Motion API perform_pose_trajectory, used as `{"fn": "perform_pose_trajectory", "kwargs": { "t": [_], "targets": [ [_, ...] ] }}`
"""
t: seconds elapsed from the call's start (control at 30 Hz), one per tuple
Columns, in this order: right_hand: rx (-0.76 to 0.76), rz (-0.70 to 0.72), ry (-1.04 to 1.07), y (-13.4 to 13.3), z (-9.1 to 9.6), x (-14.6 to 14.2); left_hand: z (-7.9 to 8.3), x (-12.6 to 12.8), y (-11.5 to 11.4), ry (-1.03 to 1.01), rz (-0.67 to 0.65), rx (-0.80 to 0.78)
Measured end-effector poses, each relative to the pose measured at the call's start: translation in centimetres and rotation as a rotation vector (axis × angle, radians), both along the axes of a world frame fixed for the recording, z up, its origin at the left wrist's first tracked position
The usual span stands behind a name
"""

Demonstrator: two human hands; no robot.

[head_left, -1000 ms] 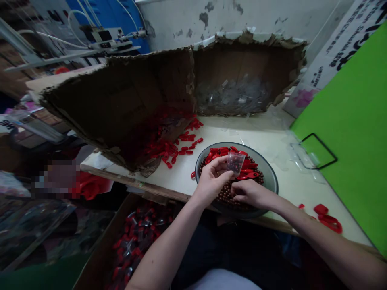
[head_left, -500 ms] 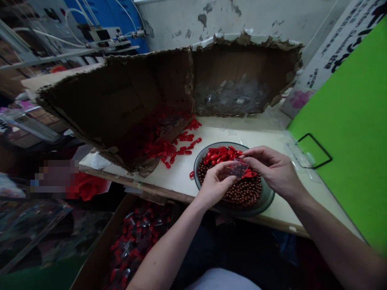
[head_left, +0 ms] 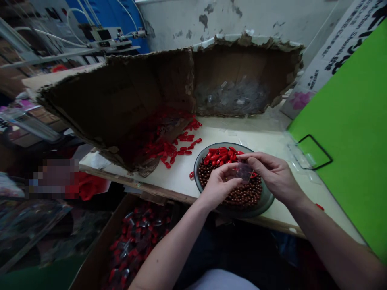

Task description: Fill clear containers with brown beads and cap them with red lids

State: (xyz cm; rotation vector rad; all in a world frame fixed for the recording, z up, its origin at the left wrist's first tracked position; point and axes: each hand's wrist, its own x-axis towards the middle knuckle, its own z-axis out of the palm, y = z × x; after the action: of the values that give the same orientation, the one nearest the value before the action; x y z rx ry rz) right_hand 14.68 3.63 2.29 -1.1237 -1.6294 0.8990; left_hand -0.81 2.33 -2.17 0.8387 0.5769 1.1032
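Observation:
My left hand (head_left: 223, 182) pinches a small clear plastic piece (head_left: 243, 173) between thumb and fingers, above a grey-green bowl (head_left: 267, 199). My right hand (head_left: 273, 175) has thumb and forefinger closed at the piece's upper right edge; whether it grips the plastic or something small there, I cannot tell. Brown round beads (head_left: 246, 195) fill much of the bowl. Glossy red oval pieces (head_left: 222, 156) are heaped on the beads at the far side. One red piece (head_left: 253, 175) shows just behind the plastic, partly hidden.
A torn cardboard box (head_left: 151, 76) behind holds red pieces spilling onto the table (head_left: 175, 181), and clear plastic pieces (head_left: 236, 94). Below left, a carton (head_left: 96, 245) contains red-and-clear items. A green panel (head_left: 347, 133) stands at right. A red piece (head_left: 319, 207) lies beside my right forearm.
Both hands have shifted slightly; the clear plastic piece has moved a little right and turned. My right hand is a bit lower, and a red piece now shows beside its forearm.

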Motion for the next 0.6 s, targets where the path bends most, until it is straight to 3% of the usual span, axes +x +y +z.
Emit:
{"fn": "perform_pose_trajectory", "kwargs": {
  "t": [0.2, 0.43, 0.6],
  "targets": [
    [-0.049, 0.023, 0.065, 0.1, 0.0, 0.0, 0.1, -0.1, 0.0, -0.005, -0.026, 0.018],
    [0.028, 0.016, -0.027, 0.0, 0.4, 0.5, 0.4, -0.2, 0.1, 0.021, 0.000, 0.053],
    [-0.053, 0.050, 0.009, -0.1, 0.1, 1.0, 0.5, -0.4, 0.1, 0.036, 0.002, 0.038]
  ]
}}
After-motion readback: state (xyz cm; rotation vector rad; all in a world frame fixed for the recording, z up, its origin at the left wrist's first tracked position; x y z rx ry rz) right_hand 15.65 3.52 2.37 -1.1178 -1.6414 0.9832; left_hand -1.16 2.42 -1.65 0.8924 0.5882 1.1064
